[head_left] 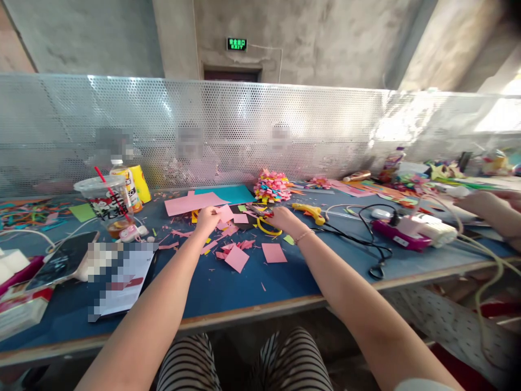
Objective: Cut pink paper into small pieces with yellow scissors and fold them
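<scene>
My left hand [208, 220] pinches a small piece of pink paper [224, 213] above the middle of the blue table. To its right, my right hand [284, 220] is closed on scissors [269, 228] with yellow handles; their blades point left toward the pink paper. Whether the blades touch the paper is too small to tell. Below and between the hands lie pink paper squares [236, 259], another pink square [274, 253] and many pink scraps. Behind the hands are a large pink sheet [191, 203], a teal sheet [234, 194] and a colourful ball of paper pieces [272, 187].
A yellow glue gun [309, 212] with a black cable lies right of my right hand, near a purple power strip [401, 233]. On the left stand a plastic cup [106, 203], a bottle [122, 182] and a phone [128, 288]. Another person's hands [486, 203] are at far right.
</scene>
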{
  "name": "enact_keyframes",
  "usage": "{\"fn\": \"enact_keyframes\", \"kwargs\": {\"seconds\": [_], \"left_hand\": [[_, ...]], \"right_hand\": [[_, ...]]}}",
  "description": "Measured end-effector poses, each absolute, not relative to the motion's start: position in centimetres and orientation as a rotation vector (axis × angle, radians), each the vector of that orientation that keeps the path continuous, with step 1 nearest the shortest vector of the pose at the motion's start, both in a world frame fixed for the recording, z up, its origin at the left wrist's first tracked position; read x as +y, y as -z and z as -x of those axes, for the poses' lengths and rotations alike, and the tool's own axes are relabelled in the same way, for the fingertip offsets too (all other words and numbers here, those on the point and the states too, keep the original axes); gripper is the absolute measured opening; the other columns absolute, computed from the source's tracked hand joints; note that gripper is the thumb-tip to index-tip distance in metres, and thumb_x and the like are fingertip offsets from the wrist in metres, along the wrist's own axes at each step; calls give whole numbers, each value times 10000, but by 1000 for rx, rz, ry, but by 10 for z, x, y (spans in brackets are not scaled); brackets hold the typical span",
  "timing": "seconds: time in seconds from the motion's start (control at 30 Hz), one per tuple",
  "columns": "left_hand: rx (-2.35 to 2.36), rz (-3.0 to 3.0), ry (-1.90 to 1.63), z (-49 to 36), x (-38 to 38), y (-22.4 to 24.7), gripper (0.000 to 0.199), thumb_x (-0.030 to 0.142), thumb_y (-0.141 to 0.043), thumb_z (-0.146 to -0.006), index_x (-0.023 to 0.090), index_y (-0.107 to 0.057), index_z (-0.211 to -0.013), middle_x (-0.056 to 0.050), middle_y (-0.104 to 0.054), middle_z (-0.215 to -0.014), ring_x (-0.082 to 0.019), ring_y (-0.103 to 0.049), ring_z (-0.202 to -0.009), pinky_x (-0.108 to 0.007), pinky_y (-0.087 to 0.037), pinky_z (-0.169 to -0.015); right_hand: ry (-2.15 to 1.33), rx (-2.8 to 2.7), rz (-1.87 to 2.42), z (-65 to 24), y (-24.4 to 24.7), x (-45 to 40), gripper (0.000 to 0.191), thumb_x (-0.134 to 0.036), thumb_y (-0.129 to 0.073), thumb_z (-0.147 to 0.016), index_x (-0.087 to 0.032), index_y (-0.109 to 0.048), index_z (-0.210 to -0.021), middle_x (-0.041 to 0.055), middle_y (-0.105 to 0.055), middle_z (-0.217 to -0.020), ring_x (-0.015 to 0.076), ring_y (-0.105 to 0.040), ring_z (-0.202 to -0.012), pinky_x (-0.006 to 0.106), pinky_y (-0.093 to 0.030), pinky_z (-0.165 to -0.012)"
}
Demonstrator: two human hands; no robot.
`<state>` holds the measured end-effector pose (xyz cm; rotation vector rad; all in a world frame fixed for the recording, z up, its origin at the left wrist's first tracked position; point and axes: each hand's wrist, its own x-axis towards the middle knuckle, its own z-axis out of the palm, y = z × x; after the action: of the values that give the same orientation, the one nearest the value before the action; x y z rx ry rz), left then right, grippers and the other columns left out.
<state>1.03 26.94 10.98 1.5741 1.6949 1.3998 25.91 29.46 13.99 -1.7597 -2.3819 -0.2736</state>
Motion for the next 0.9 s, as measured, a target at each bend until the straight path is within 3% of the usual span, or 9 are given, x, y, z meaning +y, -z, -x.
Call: {"fn": "enact_keyframes", "kwargs": {"seconds": [0.07, 0.2, 0.37, 0.5, 0.6, 0.7, 0.8, 0.9], "left_hand": [[1851, -1740, -1354, -8, 269, -107, 112, 189, -571, -642, 187, -604, -749, -36, -626, -688, -182, -589, -693, -274, -428, -666], [2015, -1922, -1189, -5, 263, -105, 210, 166, -536, -676, 185, -599, -875, -87, -646, -851, -221, -590, -820, -298, -416, -718], [2199, -1975, -1104, -3, 258, -106, 341, 86, -476, -691, 198, -577, -997, -100, -635, -976, -239, -574, -920, -307, -411, -762], [2200, -2090, -1131, -5, 261, -106, 353, 96, -497, -681, 179, -595, -1011, -128, -615, -1036, -269, -534, -1016, -348, -398, -844], [1949, -2144, -1193, -12, 264, -106, 247, 150, -487, -724, 162, -624, -929, -116, -647, -967, -229, -564, -960, -320, -400, -860], [1681, -2205, -1183, -20, 259, -111, 153, 211, -521, -721, 168, -650, -792, -94, -667, -844, -199, -594, -825, -278, -422, -772], [1498, -2176, -995, -26, 246, -122, 165, 356, -646, -624, 192, -631, -605, -36, -625, -606, -168, -559, -611, -239, -398, -583], [1364, -2117, -579, -29, 230, -134, 231, 390, -735, -481, 201, -605, -509, 10, -551, -477, -123, -476, -461, -212, -313, -443]], "right_hand": [[244, -2341, 1647, -259, -144, 292, 316, -338, -544, -775, -70, -650, -904, 189, -644, -944, 257, -583, -926, 280, -425, -729], [-99, -2489, 1268, -247, -139, 292, 285, -319, -582, -753, -130, -635, -960, 113, -650, -987, 217, -595, -890, 287, -441, -771], [67, -2514, 931, -226, -112, 298, 399, -216, -504, -816, -104, -512, -1198, 149, -531, -1235, 240, -430, -1200, 354, -311, -1009], [93, -2592, 992, -217, -106, 299, 321, -236, -449, -857, -96, -546, -1130, 153, -602, -1111, 228, -534, -1057, 335, -371, -922], [134, -2653, 988, -216, -110, 295, 262, -225, -381, -887, -118, -598, -986, 131, -640, -995, 202, -577, -942, 292, -393, -838], [226, -2703, 989, -216, -113, 292, 219, -157, -399, -853, -137, -608, -913, 119, -642, -959, 193, -583, -902, 269, -389, -793], [175, -2603, 1052, -215, -115, 291, 191, -121, -422, -803, -141, -595, -881, 112, -636, -940, 186, -578, -872, 256, -395, -747], [-45, -2314, 1057, -217, -122, 290, 180, -93, -413, -732, -139, -564, -820, 85, -628, -857, 168, -564, -808, 249, -405, -711]]}}
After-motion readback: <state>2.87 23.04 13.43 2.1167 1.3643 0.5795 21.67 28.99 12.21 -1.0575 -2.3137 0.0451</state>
